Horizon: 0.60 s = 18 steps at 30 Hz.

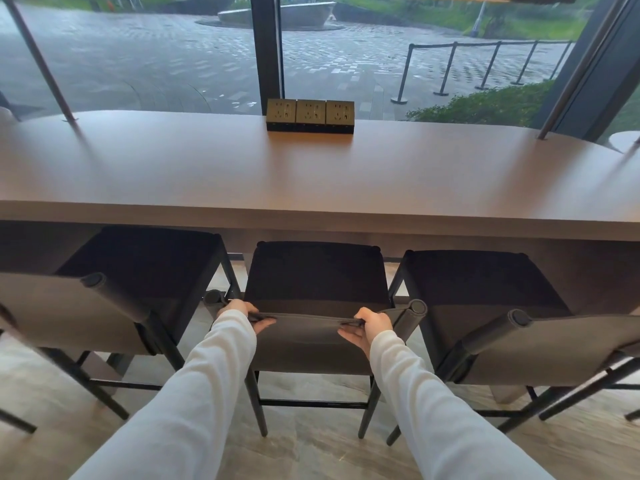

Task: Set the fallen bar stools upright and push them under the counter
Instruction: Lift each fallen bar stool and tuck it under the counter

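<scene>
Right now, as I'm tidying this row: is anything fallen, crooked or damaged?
Nothing stands out. Left stool, middle stool and right stool stand upright at the counter; left hand and right hand grip the middle backrest.

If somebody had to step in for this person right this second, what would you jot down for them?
Left hand and right hand: both grip the top edge of the middle stool's backrest.
Stools: middle stool, left stool and right stool all stand upright, with their seat fronts at or under the counter edge.
Done: no stool in view lies fallen.
Left: probably ease the middle stool further in, let go, then check beyond this view for more stools.
</scene>
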{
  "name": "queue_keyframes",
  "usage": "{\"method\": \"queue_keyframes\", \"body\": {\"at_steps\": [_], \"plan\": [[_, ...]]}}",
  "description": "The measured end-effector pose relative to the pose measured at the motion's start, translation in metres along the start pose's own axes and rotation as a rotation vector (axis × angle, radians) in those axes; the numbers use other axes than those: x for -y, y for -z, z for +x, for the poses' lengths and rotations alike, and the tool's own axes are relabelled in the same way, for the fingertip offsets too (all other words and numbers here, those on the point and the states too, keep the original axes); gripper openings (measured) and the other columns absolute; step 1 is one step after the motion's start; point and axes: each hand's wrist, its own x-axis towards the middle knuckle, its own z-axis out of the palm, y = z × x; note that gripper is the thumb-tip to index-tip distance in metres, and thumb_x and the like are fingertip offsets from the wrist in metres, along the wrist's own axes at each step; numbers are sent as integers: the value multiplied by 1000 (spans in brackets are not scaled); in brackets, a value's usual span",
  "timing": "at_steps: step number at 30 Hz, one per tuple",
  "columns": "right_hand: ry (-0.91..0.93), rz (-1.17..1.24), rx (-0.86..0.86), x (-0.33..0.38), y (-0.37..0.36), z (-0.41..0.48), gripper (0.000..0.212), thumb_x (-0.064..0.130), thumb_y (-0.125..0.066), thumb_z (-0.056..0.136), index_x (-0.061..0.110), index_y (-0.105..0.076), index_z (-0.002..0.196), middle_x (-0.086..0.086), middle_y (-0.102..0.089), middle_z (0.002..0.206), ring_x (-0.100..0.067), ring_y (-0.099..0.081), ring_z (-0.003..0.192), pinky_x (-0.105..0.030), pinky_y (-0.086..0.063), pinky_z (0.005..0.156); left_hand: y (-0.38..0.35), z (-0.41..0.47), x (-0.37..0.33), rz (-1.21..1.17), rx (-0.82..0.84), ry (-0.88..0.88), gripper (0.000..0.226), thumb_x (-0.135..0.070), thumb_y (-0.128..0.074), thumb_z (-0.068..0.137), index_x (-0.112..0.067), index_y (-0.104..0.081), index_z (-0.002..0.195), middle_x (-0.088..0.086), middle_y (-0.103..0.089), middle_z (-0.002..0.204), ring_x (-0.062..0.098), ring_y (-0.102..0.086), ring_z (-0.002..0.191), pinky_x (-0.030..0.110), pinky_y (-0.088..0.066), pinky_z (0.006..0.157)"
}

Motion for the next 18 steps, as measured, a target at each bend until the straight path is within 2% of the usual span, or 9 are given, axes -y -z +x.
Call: {"method": "queue_keyframes", "body": {"at_steps": [5, 12, 15, 18], "plan": [[6, 7, 6, 0, 1, 3, 10, -5, -46, 90, 5, -44, 86, -19, -54, 89, -35, -61, 84, -52, -51, 89, 1, 4, 1, -15, 6, -37, 33, 9, -48, 86, 2, -52, 118, 22, -61, 117, 44, -58, 105, 52, -52, 88], [-12, -10, 12, 0, -1, -4, 11, -2, -49, 90, 8, -45, 87, -18, -55, 94, -35, -61, 91, -49, -53, 84, 2, 2, 3, -61, 20, -69, 35, 5, -47, 90, 1, -50, 125, 21, -60, 119, 41, -58, 108, 52, -51, 89], [-22, -26, -8, 1, -2, -6, 7, 2, -51, 90, 7, -46, 94, -18, -57, 96, -34, -63, 89, -47, -54, 79, 2, -3, 5, -114, 32, -86, 34, 2, -52, 89, -2, -51, 123, 20, -60, 108, 41, -59, 103, 52, -54, 83], [-46, -148, -57, 0, -3, -10, 23, 19, -56, 92, 11, -45, 111, -16, -60, 110, -32, -64, 96, -43, -57, 79, 6, -10, 8, -178, 64, -73, 28, -8, -56, 90, -8, -52, 118, 18, -59, 107, 40, -57, 97, 53, -54, 81]]}}
